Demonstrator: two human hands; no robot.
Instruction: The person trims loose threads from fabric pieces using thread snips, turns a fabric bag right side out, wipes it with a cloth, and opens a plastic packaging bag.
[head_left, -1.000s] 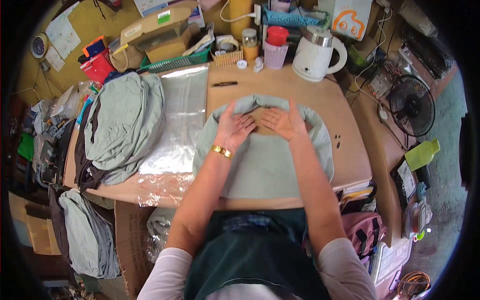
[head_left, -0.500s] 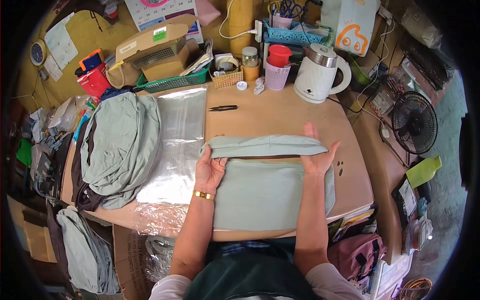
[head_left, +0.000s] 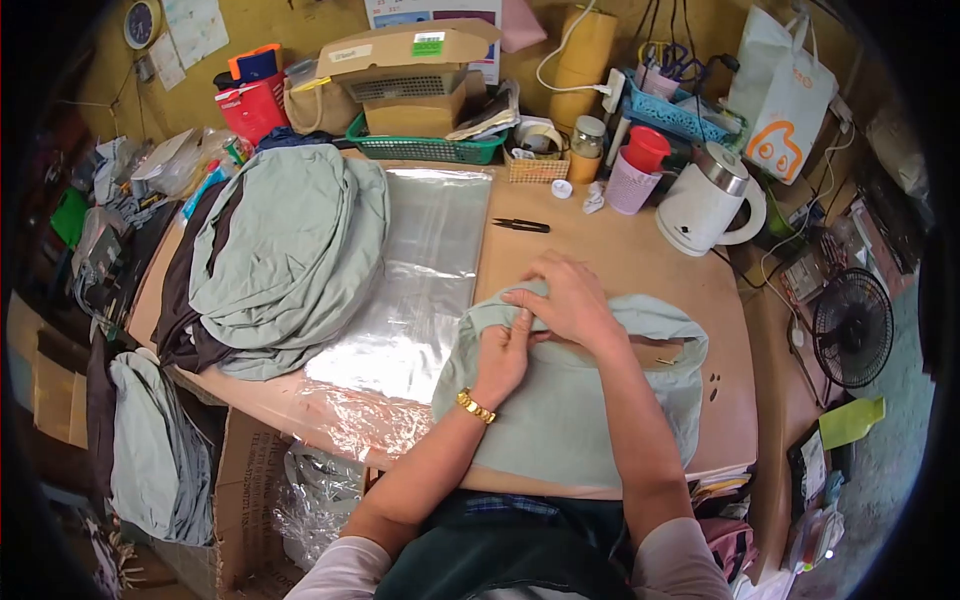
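- Here's the grey-green cloth (head_left: 560,420), lying on the near part of the brown table (head_left: 590,240), right under both hands, its far side gathered into a loose, raised band.
- The left hand (head_left: 503,355) is in at the far left of the cloth, fingers bent at the band and thumb up along it; the fingertips are out of sight, so I cannot tell whether they pinch anything.
- The right hand (head_left: 570,300) reaches in just beyond it, knuckles bent, fingers over the far edge and thumb on the near side of the band: a fold of cloth is pinched between them.
- The two thumbs are close together on that band, the cloth directly beneath.
- Right of the hands, the band curves away from the fingers around an opening (head_left: 650,352), then round to the right side.
- A gold bracelet (head_left: 474,405) circles the left wrist, above the cloth.
- Just beyond the fingers, black snips (head_left: 521,226) lie on bare table.
- Over to the left, clear plastic sheets (head_left: 425,240) lie flat, with a rumpled garment pile (head_left: 270,235) beyond their left edge.
- Far right, a white kettle (head_left: 695,205) stands upright, well apart from both hands.
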